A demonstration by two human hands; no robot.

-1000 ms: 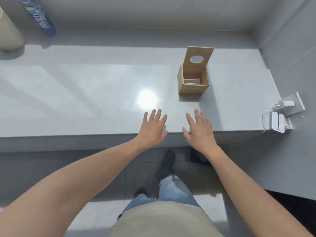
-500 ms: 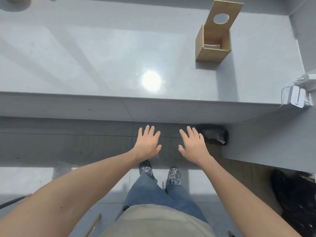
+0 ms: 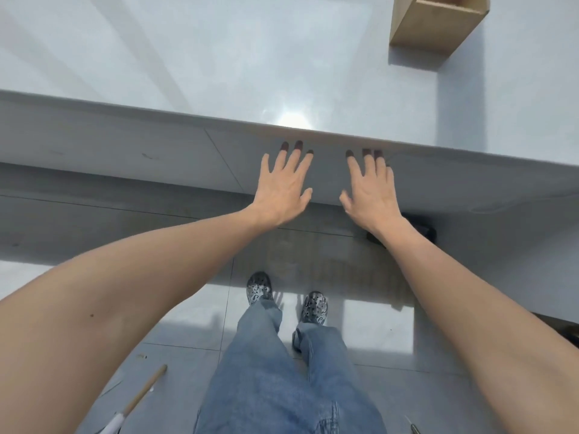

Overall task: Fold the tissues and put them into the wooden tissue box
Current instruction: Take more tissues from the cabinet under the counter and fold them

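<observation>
The wooden tissue box [image 3: 434,21] stands on the grey table [image 3: 219,57] at the top right, cut off by the frame's upper edge; its inside is out of sight. No tissue shows anywhere. My left hand [image 3: 283,189] and my right hand [image 3: 369,189] are side by side in front of the table's front edge, palms down, fingers spread, holding nothing. Their fingertips lie in the shadow under the edge. Both hands are well short of the box.
My legs in jeans and patterned shoes [image 3: 286,297] stand on the tiled floor. A wooden stick with a white end [image 3: 138,399] lies on the floor at lower left. A dark object [image 3: 419,228] sits under the table to the right.
The view has tipped down and moved closer to the table. The box has slid to the top right corner and its lid has left the frame. Both hands stay open and empty.
</observation>
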